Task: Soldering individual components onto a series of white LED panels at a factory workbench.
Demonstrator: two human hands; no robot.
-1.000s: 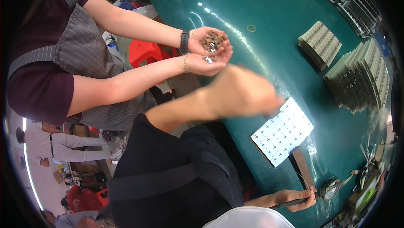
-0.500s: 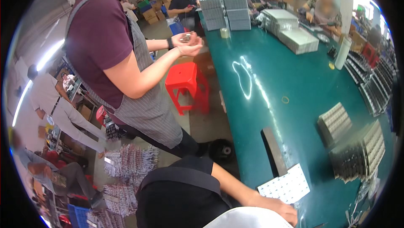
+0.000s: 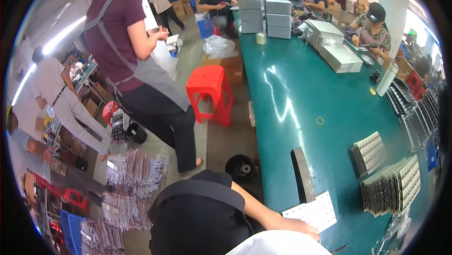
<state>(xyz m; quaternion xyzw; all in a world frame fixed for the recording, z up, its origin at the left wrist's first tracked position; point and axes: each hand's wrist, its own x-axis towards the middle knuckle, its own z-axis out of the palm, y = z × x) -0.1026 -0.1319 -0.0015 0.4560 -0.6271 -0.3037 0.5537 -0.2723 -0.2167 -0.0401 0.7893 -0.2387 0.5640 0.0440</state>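
Note:
My left hand (image 3: 299, 227) comes in on a bare forearm below a black sleeve and lies at the lower edge of a white panel (image 3: 316, 211) with rows of small dark dots. The fingers bend downward beside the panel. A rounded white shape (image 3: 278, 244) at the bottom of the picture covers part of the hand, so its grip cannot be made out. Touching the panel's far edge is a long dark bar (image 3: 302, 175) on the green table (image 3: 282, 147). A thin dark tool (image 3: 340, 248) lies near the lower edge. My right hand is out of view.
Stacked patterned panels (image 3: 393, 184) and a smaller stack (image 3: 368, 152) stand on the right. Farther off are tall panel stacks (image 3: 278, 17) and a tape roll (image 3: 261, 38). Left of the table are a red stool (image 3: 205, 85), a person in a striped apron (image 3: 162, 78) and bundles on the floor (image 3: 132, 175).
The view has shifted slightly. My left hand has moved a little closer against the panel. The person in the apron has turned away and stepped back from the table.

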